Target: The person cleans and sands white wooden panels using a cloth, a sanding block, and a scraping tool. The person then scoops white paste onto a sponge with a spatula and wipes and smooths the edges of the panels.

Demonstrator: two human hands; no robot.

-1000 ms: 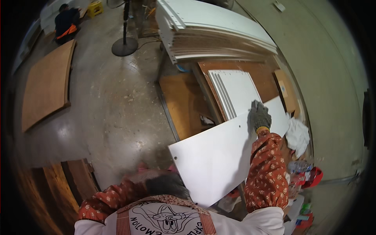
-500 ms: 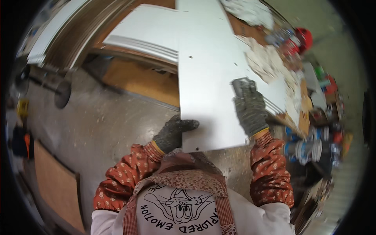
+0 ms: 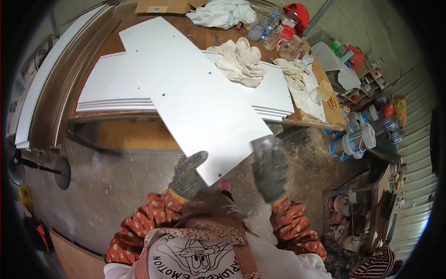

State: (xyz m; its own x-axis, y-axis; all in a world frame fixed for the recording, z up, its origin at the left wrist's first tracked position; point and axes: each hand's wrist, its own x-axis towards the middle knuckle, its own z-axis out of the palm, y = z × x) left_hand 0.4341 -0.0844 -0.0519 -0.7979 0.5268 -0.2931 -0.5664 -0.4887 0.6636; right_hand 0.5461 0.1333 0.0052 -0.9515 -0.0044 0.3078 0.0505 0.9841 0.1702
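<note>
A long white panel (image 3: 200, 97) with small holes lies slantwise across a stack of white panels (image 3: 109, 88), its near end jutting out toward me. My left hand (image 3: 188, 176), in a dark grey knit glove, grips the left edge near that end, thumb on top and fingers hidden below. At the right edge is my right hand (image 3: 270, 174), gloved alike and smeared by motion. Its fingers are closed on a dark, flat, square-edged piece (image 3: 263, 142), whose exact kind is unclear. A crumpled cream cloth (image 3: 241, 63) rests against the panel's far right side.
The stack sits on a brown wooden table (image 3: 320, 122). Plastic bottles (image 3: 264, 28), a red container (image 3: 297, 16) and a white cloth bundle (image 3: 223, 13) are at its back. More panels (image 3: 60, 74) stand left. White buckets (image 3: 357, 139) are on the right; a fan base (image 3: 62, 172) stands left.
In view, the panel's far end has swung left and its near end now slants right. My right hand, with the dark piece, has gone from over the panel to its near right edge.
</note>
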